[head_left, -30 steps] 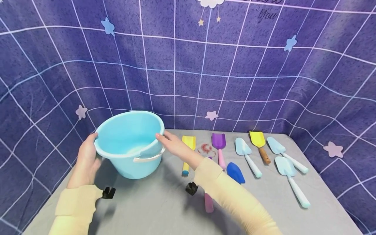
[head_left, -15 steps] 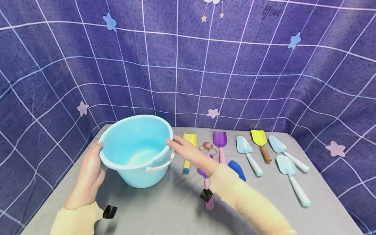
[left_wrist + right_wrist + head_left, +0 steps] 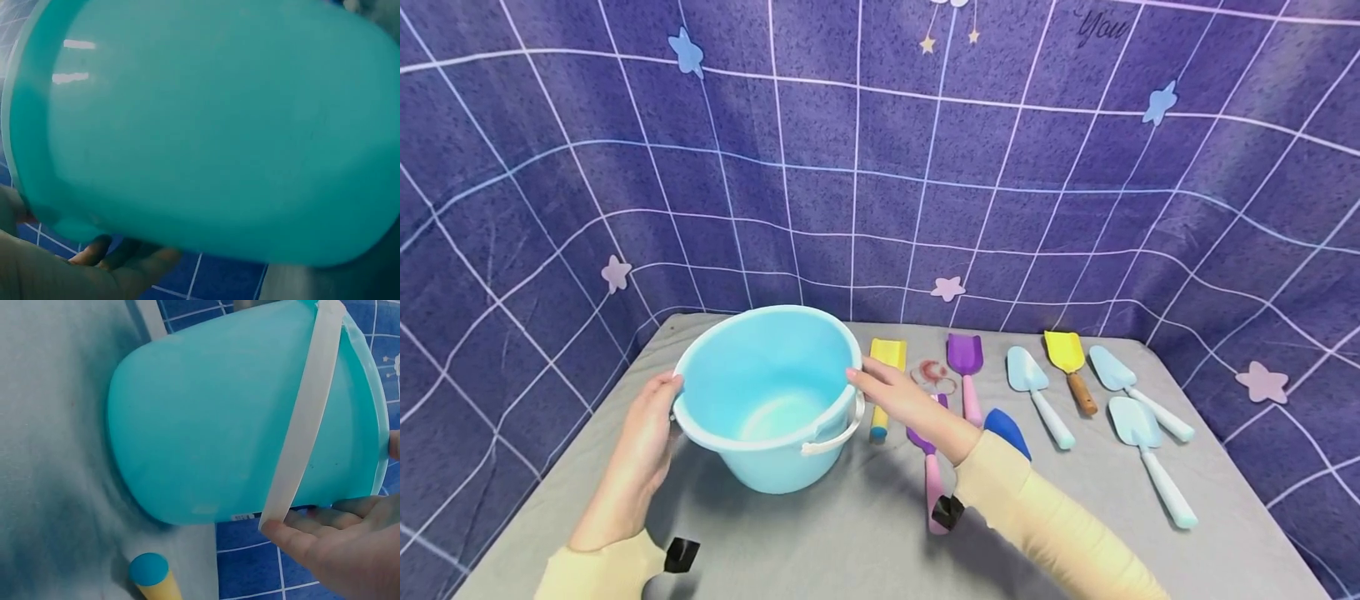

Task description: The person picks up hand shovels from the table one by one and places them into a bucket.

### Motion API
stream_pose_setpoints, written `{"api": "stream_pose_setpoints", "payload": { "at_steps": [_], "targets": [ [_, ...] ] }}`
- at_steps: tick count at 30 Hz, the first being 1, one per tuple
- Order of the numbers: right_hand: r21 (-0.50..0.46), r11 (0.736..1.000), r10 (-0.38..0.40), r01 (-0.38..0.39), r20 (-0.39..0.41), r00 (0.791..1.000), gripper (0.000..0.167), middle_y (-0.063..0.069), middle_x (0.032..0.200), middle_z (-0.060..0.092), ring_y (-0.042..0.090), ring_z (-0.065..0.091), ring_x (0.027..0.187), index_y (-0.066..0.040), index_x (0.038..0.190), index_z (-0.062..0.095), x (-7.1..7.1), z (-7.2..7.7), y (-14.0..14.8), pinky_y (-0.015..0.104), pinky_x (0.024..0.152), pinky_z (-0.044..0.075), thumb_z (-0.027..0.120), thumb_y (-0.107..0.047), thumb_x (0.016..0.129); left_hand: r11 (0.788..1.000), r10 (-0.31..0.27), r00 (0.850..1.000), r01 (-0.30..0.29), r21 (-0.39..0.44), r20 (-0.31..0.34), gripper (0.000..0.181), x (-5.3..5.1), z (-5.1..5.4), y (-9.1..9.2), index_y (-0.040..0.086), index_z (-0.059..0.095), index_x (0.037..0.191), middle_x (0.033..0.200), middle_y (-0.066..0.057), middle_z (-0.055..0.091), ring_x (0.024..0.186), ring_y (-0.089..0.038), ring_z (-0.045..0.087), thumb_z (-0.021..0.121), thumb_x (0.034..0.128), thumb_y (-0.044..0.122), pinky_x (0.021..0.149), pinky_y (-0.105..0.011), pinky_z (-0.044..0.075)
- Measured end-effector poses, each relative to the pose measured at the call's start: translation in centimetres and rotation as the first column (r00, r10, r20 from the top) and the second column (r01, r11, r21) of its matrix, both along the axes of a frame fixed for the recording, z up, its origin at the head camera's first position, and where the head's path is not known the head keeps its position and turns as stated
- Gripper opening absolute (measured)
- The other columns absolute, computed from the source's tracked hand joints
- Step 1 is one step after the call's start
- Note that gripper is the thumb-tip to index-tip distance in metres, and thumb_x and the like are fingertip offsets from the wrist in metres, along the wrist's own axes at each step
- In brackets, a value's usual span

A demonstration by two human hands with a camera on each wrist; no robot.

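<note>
A light blue bucket (image 3: 767, 458) with a white handle (image 3: 838, 440) is between my two hands, its mouth tilted a little towards me. My left hand (image 3: 643, 433) holds the rim on the left side, thumb over the edge; in the left wrist view its fingers (image 3: 150, 269) lie along the outer wall. My right hand (image 3: 917, 408) grips the rim on the right, thumb inside. In the right wrist view, fingers of that hand (image 3: 344, 537) lie under the bucket wall, one at the handle's end. Whether the bucket's base touches the table cannot be told.
Right of the bucket lie a yellow shovel (image 3: 889, 354), two purple scoops (image 3: 965, 354) with pink handles, a blue blade (image 3: 1006, 432), a yellow scoop (image 3: 1065, 352) with a wooden handle, and light blue trowels (image 3: 1135, 421) on the grey table (image 3: 820, 550). A purple curtain (image 3: 880, 167) stands behind.
Both hands have moved the bucket to the right and nearer to me, keeping hold of its rim. The tools on the table stay where they were; the head view has shifted slightly.
</note>
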State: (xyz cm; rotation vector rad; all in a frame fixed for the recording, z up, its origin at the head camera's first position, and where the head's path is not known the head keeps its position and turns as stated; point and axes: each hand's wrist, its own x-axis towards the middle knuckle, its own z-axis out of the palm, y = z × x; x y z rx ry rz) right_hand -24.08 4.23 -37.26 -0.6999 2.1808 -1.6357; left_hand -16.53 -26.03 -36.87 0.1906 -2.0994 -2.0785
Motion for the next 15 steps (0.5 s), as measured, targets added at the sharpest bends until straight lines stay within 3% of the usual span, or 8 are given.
{"api": "stream_pose_setpoints", "payload": {
  "at_steps": [3,6,8,11,15],
  "targets": [
    [-0.046,0.999,0.012,-0.011,0.009,1.000,0.053,0.012,0.144,0.043,0.025,0.043,0.131,-0.010,0.145,0.035,-0.3,-0.4,0.2,0.042,0.102,0.040,0.042,-0.037,0.100,0.976,0.028,0.999,-0.017,-0.217,0.046,0.049,-0.3,0.5,-0.1,-0.004,0.030,0.135,0.108,-0.002,0.052,0.086,0.002,0.052,0.035,0.1013,0.032,0.073,-0.013,0.046],
    [-0.097,0.995,0.007,-0.006,0.014,1.000,0.051,0.015,0.145,0.041,0.030,0.041,0.132,-0.005,0.145,0.033,-0.8,-1.0,0.4,0.046,0.101,0.040,0.035,-0.034,0.103,0.913,0.037,0.996,0.000,-0.409,0.082,0.058,-0.6,1.1,-0.2,-0.009,0.024,0.141,0.122,-0.020,0.047,0.096,-0.007,0.053,0.035,0.1008,0.032,0.074,-0.012,0.044],
    [-0.087,0.995,-0.039,0.039,-0.002,0.999,0.051,0.019,0.144,0.041,0.033,0.042,0.131,-0.002,0.144,0.034,-1.4,-1.6,0.6,0.046,0.100,0.042,0.033,-0.033,0.103,0.877,0.017,0.995,0.034,-0.479,0.102,0.061,-0.8,1.5,-0.4,-0.009,0.021,0.142,0.131,-0.026,0.042,0.106,-0.018,0.052,0.034,0.1004,0.033,0.078,-0.015,0.043],
    [0.021,0.989,-0.147,0.148,-0.052,0.988,0.049,0.020,0.138,0.048,0.035,0.049,0.125,0.001,0.140,0.039,-2.3,-2.4,0.8,0.043,0.096,0.045,0.040,-0.029,0.101,0.802,-0.005,0.996,0.054,-0.594,0.085,0.062,-1.3,2.2,-0.8,-0.010,0.025,0.142,0.131,-0.031,0.044,0.113,-0.035,0.049,0.036,0.0999,0.035,0.084,-0.028,0.045],
    [0.241,0.935,-0.224,0.259,-0.163,0.961,0.049,0.017,0.126,0.059,0.031,0.058,0.114,0.001,0.134,0.048,-3.3,-3.6,1.1,0.039,0.092,0.048,0.053,-0.026,0.093,0.665,-0.009,1.000,0.018,-0.746,0.017,0.059,-2.0,2.9,-1.5,-0.011,0.039,0.135,0.117,-0.032,0.055,0.102,-0.040,0.057,0.041,0.0984,0.035,0.081,-0.044,0.048]
  ]
}}
